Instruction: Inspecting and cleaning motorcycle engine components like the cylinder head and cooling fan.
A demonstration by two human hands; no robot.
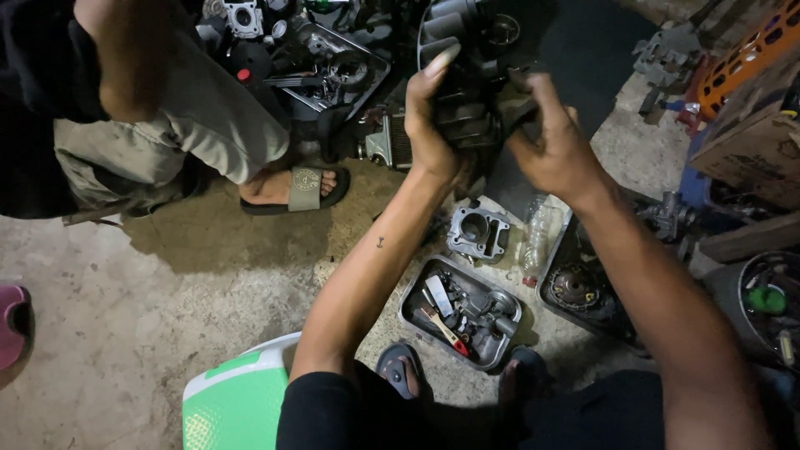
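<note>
Both arms up front | left hand [433,125] and right hand [554,146] clamped round dark finned engine cylinder [471,92], held mid-air | teardown well along: bare cylinder block [478,234], parts tray [461,312] on floor

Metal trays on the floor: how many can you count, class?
2. One small tray of tools lies below the hands; a darker tray sits to its right. Others may be hidden in the clutter.
</note>
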